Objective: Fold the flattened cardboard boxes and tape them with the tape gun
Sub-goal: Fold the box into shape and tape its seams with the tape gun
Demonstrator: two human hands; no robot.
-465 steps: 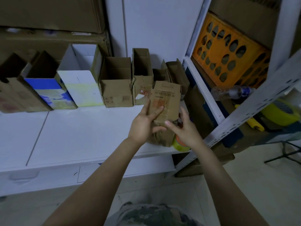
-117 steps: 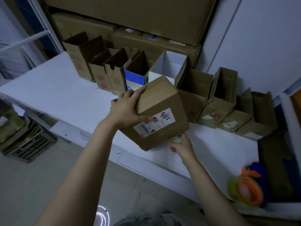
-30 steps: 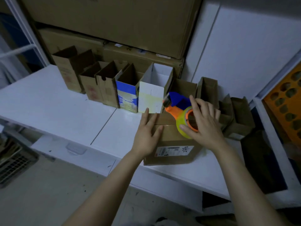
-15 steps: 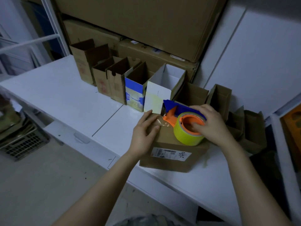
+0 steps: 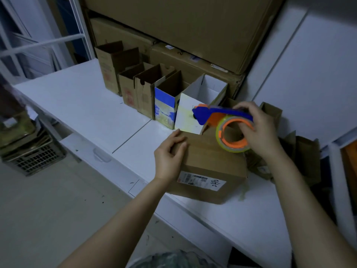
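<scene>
A white worktop (image 5: 81,97) is being dimly lit; large stacked cartons (image 5: 183,20) are being backed by white wall panels (image 5: 309,64), and a dark slatted crate (image 5: 34,159) is being kept on the pale floor (image 5: 48,219).

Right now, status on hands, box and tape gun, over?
Left hand pressing on labelled box top. Right hand grips tape gun at box's far side. Open boxes crowd close behind.

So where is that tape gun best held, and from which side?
Probably take the tape gun across the blue frame over the roll, from the right, as the right hand does: its cutter end points left, leaving the roll end free on that side.
</scene>
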